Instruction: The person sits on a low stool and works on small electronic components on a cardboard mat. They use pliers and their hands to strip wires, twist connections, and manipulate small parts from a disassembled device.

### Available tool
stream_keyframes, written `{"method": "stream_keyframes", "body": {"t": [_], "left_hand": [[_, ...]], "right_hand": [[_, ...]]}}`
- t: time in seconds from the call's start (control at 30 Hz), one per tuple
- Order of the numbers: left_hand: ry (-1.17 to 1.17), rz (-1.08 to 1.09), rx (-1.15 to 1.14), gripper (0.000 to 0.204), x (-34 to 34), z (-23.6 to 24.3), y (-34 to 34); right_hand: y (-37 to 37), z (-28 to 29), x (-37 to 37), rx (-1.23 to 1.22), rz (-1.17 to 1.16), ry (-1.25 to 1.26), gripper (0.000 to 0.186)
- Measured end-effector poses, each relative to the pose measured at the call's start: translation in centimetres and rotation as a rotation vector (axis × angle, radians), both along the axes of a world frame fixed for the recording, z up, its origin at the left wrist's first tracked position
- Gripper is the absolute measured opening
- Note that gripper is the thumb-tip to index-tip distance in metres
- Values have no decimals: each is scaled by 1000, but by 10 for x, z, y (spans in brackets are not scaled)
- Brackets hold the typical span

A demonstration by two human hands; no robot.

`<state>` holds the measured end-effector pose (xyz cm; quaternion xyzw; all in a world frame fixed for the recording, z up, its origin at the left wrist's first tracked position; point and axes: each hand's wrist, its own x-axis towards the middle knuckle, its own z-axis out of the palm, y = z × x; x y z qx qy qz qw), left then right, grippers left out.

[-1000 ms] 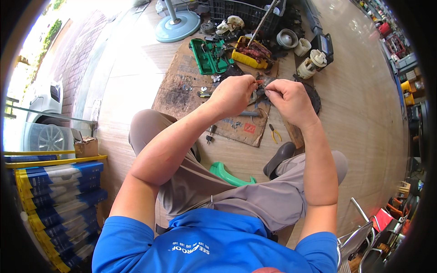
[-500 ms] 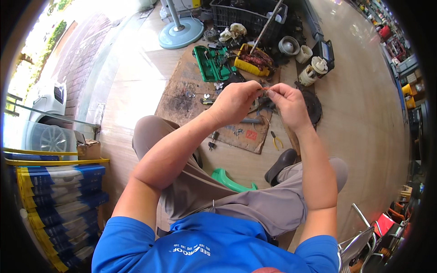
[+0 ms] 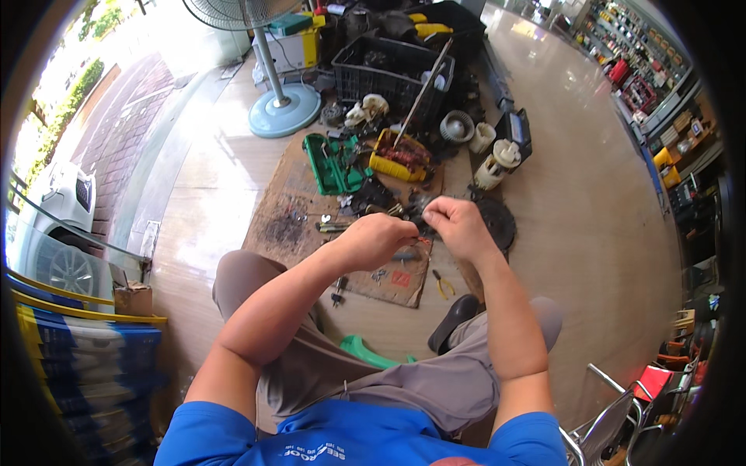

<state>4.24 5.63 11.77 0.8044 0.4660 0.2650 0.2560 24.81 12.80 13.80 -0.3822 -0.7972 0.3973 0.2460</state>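
Observation:
My left hand (image 3: 378, 239) and my right hand (image 3: 460, 225) are raised over a cardboard sheet (image 3: 272, 210), fingertips close together. Both have their fingers pinched. A small orange-red bit (image 3: 423, 241) shows by the left fingertips, too small to name. What the right fingers pinch, if anything, I cannot make out. Under and beyond the hands lie dark metal parts (image 3: 373, 196). An open green tool case (image 3: 330, 167) rests on the cardboard's far part, beside a yellow bin (image 3: 398, 165) of reddish, greasy pieces. Yellow-handled pliers (image 3: 444, 286) lie on the floor near the cardboard.
A black crate (image 3: 381, 78) of parts stands at the back, beside a fan base (image 3: 284, 110). White cylindrical parts (image 3: 495, 167) and a dark disc (image 3: 495, 223) sit to the right. Blue-yellow boxes (image 3: 85, 349) are stacked at left. A green curved piece (image 3: 365, 353) lies between my legs.
The view has tilted up, showing more of the fan and crate. My hands, together before, are now slightly apart, with the right hand's fingertips higher than the left's.

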Motion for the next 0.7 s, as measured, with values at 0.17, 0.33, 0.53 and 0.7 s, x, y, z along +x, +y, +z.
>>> {"method": "stream_keyframes", "body": {"t": [0.17,0.33,0.53,0.7], "left_hand": [[-195,143,-151,15,-6,19,-2],[-250,190,-239,16,-4,16,-3],[-203,220,-221,22,-2,11,-5],[-99,222,-63,22,4,6,-7]], "right_hand": [[-9,-4,-2,-327,107,274,25],[-12,0,-5,-93,96,219,22],[-18,7,-11,304,68,-1,18],[-20,10,-9,188,51,-53,23]]}}
